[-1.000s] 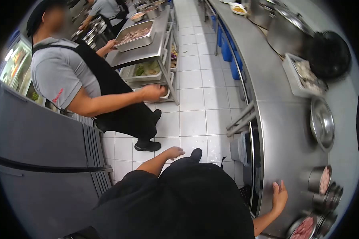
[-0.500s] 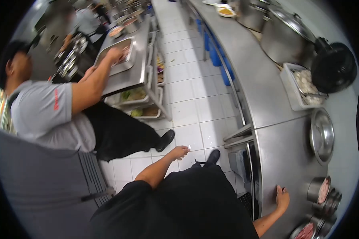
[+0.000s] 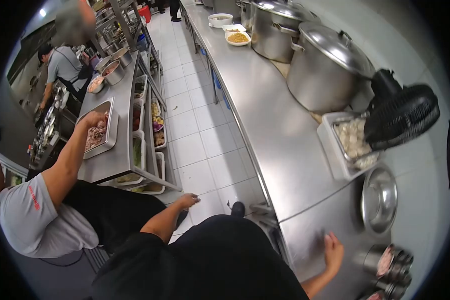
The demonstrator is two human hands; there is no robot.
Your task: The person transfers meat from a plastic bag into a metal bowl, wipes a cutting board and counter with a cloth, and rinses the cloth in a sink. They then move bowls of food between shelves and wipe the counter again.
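Note:
My left hand (image 3: 187, 201) hangs low over the tiled floor with its fingers pinched together. A small pale bit shows at the fingertips, but I cannot tell what it is. Over the steel counter (image 3: 305, 240) on the right is my right hand (image 3: 333, 254), loosely curved with fingers apart and nothing visible in it. Nearest to it are a shiny steel bowl (image 3: 379, 200) leaning by the wall and a steel container of pink meat (image 3: 385, 260). Beyond the bowl stands a white tub of pale round pieces (image 3: 352, 140).
A co-worker (image 3: 40, 215) stands close on my left, one hand in a tray of cut meat (image 3: 96, 137). Large lidded pots (image 3: 325, 75) and a black fan (image 3: 405, 117) line the right counter. A tiled aisle (image 3: 195, 125) runs ahead between the counters. Another person (image 3: 65, 70) works farther back.
My view has shifted forward and turned, bringing more of the aisle, pots and left worktable into sight. My right hand's fingers have loosened. The left stays low with fingers pinched.

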